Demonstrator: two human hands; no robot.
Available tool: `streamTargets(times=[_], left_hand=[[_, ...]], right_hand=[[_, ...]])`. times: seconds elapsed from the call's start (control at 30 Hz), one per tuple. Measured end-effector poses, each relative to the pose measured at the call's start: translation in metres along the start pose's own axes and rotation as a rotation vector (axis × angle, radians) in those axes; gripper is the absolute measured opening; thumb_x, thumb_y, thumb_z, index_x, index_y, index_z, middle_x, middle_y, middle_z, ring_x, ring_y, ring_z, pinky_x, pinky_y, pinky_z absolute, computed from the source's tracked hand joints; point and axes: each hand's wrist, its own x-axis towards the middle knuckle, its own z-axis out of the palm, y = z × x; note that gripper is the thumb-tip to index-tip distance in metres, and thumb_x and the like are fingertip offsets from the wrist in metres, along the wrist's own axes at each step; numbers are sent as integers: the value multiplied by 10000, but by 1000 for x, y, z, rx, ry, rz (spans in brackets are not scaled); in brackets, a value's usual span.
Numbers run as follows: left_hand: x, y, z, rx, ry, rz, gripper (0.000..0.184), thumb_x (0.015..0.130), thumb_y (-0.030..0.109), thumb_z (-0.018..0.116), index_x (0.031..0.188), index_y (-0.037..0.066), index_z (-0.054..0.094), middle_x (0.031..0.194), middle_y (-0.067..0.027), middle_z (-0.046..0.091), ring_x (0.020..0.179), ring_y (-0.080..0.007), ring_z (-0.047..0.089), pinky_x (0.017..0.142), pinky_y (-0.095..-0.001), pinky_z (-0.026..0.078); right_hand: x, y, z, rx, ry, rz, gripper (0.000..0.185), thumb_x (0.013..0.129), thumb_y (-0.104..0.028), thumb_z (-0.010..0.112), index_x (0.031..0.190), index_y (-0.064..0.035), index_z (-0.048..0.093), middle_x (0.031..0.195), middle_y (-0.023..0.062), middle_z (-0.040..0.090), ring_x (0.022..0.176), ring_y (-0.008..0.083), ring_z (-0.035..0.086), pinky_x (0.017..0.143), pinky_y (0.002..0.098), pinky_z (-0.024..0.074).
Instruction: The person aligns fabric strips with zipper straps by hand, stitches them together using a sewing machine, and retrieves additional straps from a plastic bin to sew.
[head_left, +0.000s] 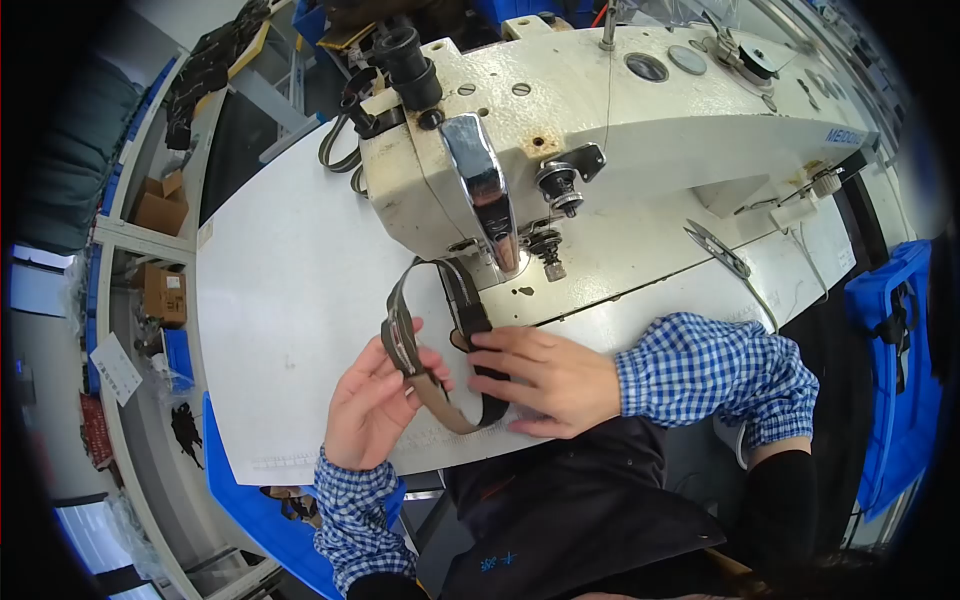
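Note:
A looped webbing strap (pixel 436 398), olive-brown and black, stands up on the white table in front of the sewing machine's needle area. My left hand (pixel 372 398) grips its left side, thumb and fingers around a thicker, folded section that may hold a buckle. On the right side of the loop, my right hand (pixel 545 380) has its fingers over the black section, holding it; the thumb is partly hidden. The top of the loop reaches close to the presser area of the sewing machine (pixel 410 190), whose needle is hidden behind a shiny metal cover (pixel 480 180).
Thread snips (pixel 718 248) lie on the machine bed at right. A blue bin (pixel 890 370) stands beyond the table's right edge, another blue bin (pixel 235 500) below its left edge. Shelves with cardboard boxes (pixel 163 205) line the left. More strap (pixel 340 150) hangs behind the machine head.

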Motion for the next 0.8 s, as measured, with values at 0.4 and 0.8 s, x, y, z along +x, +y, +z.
streamTargets(times=[0.4,0.8], left_hand=[[48,-53,-36,1101,-250,537,474,815,155,638,1245,9,500,1178,-163,533,1021,-270,563,835,-354,479],[81,-43,-28,1643,-99,792,402,756,86,644,1132,-16,545,1105,-179,553,1019,-353,537,850,-398,458]], right_hand=[[-12,11,15,-381,-158,-255,219,666,-137,577,783,38,635,1068,191,565,1020,281,547,884,331,475],[-6,27,8,-325,-154,-214,361,675,-111,550,971,89,593,1072,186,563,1095,315,531,906,362,481]])
